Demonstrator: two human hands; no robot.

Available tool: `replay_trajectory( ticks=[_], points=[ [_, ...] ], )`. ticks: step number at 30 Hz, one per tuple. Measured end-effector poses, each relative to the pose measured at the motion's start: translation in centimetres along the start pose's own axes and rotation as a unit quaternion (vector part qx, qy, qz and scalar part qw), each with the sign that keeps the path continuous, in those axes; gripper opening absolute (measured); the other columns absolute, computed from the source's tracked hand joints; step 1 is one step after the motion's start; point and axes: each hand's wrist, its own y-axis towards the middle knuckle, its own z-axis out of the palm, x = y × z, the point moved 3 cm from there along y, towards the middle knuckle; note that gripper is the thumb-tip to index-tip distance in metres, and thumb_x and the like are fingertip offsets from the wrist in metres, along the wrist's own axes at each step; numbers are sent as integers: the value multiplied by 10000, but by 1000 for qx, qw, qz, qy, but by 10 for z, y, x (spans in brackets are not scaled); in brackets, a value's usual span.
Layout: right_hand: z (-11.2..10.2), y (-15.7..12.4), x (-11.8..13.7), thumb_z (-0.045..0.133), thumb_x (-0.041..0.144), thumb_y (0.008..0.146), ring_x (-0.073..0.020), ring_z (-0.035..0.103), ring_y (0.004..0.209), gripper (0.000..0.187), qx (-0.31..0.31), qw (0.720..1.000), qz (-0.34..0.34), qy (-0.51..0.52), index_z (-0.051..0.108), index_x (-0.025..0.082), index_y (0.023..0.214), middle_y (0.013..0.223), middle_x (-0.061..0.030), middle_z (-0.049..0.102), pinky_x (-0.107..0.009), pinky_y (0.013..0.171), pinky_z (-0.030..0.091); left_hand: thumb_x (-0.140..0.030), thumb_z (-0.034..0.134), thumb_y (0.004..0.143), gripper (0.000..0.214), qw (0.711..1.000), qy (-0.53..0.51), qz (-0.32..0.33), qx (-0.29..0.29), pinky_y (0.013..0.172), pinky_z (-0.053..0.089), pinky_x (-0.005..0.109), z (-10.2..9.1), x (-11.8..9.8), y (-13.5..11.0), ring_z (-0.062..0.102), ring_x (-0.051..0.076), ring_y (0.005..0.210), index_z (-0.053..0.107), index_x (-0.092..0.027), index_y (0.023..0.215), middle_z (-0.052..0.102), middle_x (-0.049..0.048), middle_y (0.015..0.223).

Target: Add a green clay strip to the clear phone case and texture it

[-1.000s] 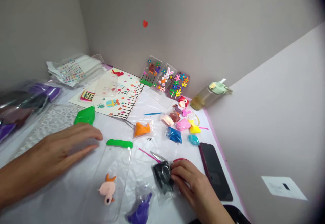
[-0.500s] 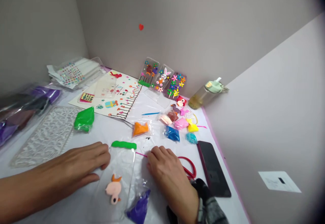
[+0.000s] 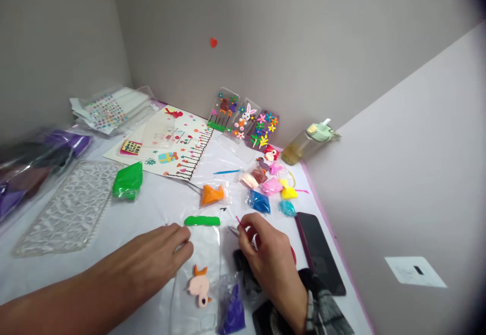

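Observation:
A clear phone case (image 3: 208,244) lies flat with a green clay strip (image 3: 202,220) along its far end and a pale pink clay duck (image 3: 199,287) with orange parts, its head towards me. My left hand (image 3: 167,249) is closed at the case's left edge, fingers and thumb on it. To the right, my right hand (image 3: 264,244) pinches a thin pink stick (image 3: 238,220), whose tip pokes up past the fingers. Under that hand lie scissors; their grey tip (image 3: 233,231) and a bit of red handle (image 3: 293,255) show. A bag of purple clay (image 3: 233,312) rests beside the case.
Clay packets in orange (image 3: 211,195), blue (image 3: 258,201) and green (image 3: 128,179) lie beyond my hands. A dark phone (image 3: 320,254) is at the right edge. Decorated cases (image 3: 245,117) and a bottle (image 3: 306,142) stand against the wall. A textured clear sheet (image 3: 68,208) lies left.
The case with the green strip and duck has shifted right, and my left hand moved right with it. My right hand has lifted the pink stick, which lay on the table.

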Motion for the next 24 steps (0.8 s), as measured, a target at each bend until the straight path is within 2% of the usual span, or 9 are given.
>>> replay_trajectory(
  ticks=[3, 6, 10, 13, 20, 24],
  points=[
    [-2, 0, -1, 629, 240, 1016, -146, 683, 716, 169, -16, 979, 77, 189, 698, 227, 1171, 884, 4, 729, -239, 639, 527, 43, 591, 886, 301, 998, 40, 39, -32, 842, 569, 370, 1, -10, 3, 698, 246, 916, 678, -200, 1041, 759, 58, 1050],
    [-2, 0, 7, 576, 312, 1083, -131, 695, 794, 190, -30, 951, 70, 300, 749, 280, 1155, 939, 1, 721, -227, 735, 561, 39, 460, 961, 324, 992, 55, 60, -97, 855, 559, 334, -7, -16, 5, 707, 220, 928, 681, -184, 1039, 774, 56, 1031],
    [-3, -4, 20, 471, 354, 1135, -133, 684, 880, 325, -57, 959, 19, 278, 794, 316, 1119, 1003, -19, 697, -222, 773, 552, -33, 295, 1082, 431, 980, 59, 68, -179, 994, 494, 279, -11, -17, 3, 685, 169, 1038, 696, -192, 1079, 787, 23, 1096],
    [0, -7, 23, 445, 364, 1144, -129, 656, 759, 338, -39, 964, -19, 262, 765, 278, 1077, 853, -4, 677, -216, 683, 528, -117, 292, 1132, 429, 972, 71, 75, -210, 1076, 442, 250, -4, -15, -1, 668, 145, 1081, 713, -198, 1112, 802, -7, 1109],
    [18, -7, 31, 529, 191, 1074, -132, 676, 728, 142, -8, 969, -44, 242, 636, 254, 1005, 853, 11, 701, -212, 674, 552, -251, 401, 1148, 348, 980, 8, 44, -194, 1252, 306, 211, 15, -8, -10, 655, 115, 1162, 747, -221, 1172, 803, -29, 1177],
    [31, -17, 37, 511, 208, 1081, -167, 682, 713, 133, -80, 973, 3, 214, 628, 262, 1048, 841, -7, 701, -266, 681, 564, -270, 489, 1118, 276, 980, -23, 37, -193, 1277, 297, 222, 17, -8, -10, 648, 128, 1180, 751, -227, 1193, 801, -24, 1179]
  ],
)
